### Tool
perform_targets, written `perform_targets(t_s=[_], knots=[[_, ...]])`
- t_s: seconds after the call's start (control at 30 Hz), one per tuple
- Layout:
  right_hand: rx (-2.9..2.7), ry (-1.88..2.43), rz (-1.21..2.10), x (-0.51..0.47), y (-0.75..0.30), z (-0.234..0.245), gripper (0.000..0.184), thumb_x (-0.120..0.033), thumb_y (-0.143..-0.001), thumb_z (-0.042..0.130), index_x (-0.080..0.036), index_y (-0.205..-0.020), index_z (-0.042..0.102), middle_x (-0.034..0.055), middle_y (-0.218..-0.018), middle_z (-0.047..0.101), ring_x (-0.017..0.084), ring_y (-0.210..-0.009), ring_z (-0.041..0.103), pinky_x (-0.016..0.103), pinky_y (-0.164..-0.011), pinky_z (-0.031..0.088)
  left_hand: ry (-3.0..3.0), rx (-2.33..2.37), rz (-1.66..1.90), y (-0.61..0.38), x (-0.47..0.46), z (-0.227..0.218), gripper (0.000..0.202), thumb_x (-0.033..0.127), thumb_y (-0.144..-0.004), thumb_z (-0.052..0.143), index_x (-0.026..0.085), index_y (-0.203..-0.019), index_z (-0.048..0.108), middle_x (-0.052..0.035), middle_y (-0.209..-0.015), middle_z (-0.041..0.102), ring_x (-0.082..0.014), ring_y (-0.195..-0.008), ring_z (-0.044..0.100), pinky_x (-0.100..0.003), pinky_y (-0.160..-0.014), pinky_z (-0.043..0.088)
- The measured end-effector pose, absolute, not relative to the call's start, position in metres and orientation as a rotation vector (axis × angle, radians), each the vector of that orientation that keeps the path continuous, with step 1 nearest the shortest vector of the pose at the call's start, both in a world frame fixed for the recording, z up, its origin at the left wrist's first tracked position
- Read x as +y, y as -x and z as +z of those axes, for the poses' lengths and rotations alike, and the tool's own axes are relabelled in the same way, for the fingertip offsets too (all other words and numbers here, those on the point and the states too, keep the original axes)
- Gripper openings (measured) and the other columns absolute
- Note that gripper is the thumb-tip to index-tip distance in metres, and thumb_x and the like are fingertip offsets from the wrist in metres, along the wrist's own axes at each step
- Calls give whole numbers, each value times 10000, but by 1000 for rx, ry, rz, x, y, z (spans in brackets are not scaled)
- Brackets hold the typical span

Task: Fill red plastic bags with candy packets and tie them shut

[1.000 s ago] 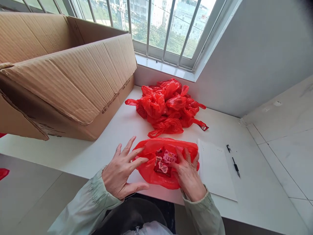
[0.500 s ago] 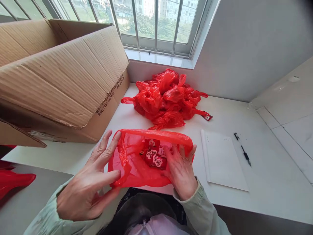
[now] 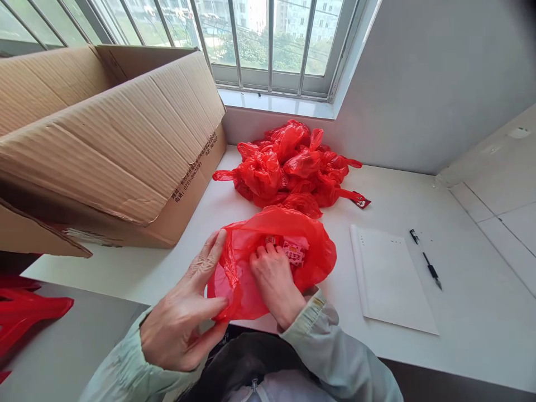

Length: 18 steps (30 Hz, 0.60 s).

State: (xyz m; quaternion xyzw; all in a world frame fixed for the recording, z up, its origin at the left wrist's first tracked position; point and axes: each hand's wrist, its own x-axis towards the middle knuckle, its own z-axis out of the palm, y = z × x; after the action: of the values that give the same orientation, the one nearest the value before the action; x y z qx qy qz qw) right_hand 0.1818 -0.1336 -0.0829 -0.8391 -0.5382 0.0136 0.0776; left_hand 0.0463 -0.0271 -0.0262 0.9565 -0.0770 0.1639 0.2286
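An open red plastic bag [image 3: 314, 245] lies on the white counter [image 3: 402, 206] in front of me. My left hand [image 3: 184, 318] pinches the bag's left rim between thumb and fingers and holds it open. My right hand [image 3: 274, 276] is inside the bag, fingers curled on small red and white snack packets [image 3: 293, 251]. Behind the bag lies a pile of tied red bags [image 3: 293, 164].
A large open cardboard box [image 3: 104, 139] lies on its side at the left. A white notepad [image 3: 391, 279] and a black pen [image 3: 427, 265] lie at the right. More red plastic [image 3: 25, 315] shows at the lower left. A barred window [image 3: 259, 39] is behind.
My right hand has gone from the bag's right rim into the bag, onto the packets. My left hand has closed on the left rim, and the bag's mouth has bunched up.
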Motion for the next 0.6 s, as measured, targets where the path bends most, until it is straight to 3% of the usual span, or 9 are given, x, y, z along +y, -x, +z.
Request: perform_targets(t_s=[0.13,0.3,0.47,0.6], knots=[[-1555,2496,6,-107,-191,-111,245,-59,-880,483,-78,-1057,651,176,-1030,659,274,-979,565,400,-838,457,-2582,-245,475,-49,-29,-33,154,29,-745,534,135,-657,603,-67,-1617,-13,-428,-1445,104,-603,-1138,236],[-1454,2449,-10,-108,-193,-122,263,-75,-883,498,-116,-1106,631,134,-1065,672,247,-1017,570,358,-858,450,-2548,-283,522,-49,-25,-40,167,26,-778,514,145,-698,600,-74,-1618,69,-396,-1447,154,-546,-1130,282],[-1354,2408,-30,-136,-204,-107,183,-120,-878,536,-207,-981,659,15,-967,705,171,-838,630,257,-699,454,-2508,-252,593,-46,-25,-42,179,32,-807,482,148,-751,606,-89,-1615,82,-363,-1449,177,-499,-1150,272],[-1219,2430,-107,-168,-221,-98,191,-171,-915,503,-195,-1045,641,27,-948,701,166,-797,635,254,-698,454,-2497,-244,647,-46,-24,-45,158,49,-825,478,143,-745,576,-112,-1610,95,-364,-1441,207,-481,-1151,289]])
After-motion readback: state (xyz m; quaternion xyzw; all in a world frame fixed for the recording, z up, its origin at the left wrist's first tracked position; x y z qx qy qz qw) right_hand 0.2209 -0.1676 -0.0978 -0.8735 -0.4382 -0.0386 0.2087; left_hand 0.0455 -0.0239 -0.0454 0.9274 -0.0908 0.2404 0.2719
